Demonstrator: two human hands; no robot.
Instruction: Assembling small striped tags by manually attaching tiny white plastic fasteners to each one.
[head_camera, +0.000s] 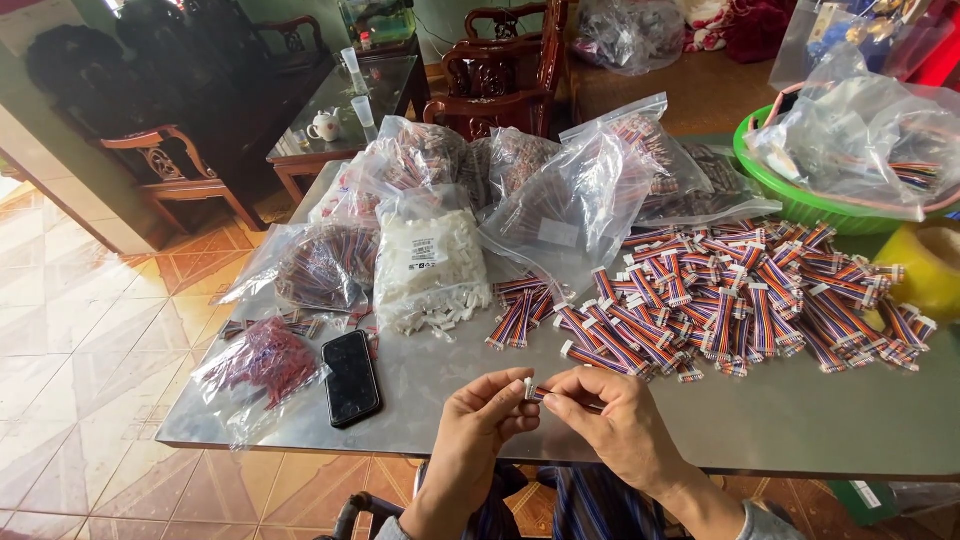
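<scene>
Left hand (480, 415) and right hand (610, 420), fingers pinched shut, share one striped ribbon cable (537, 392) with a white connector above the steel table (800, 420). Beyond: black phone (351, 377), white-labelled clear bag of white connectors (430, 265), green basket (800, 205).
</scene>
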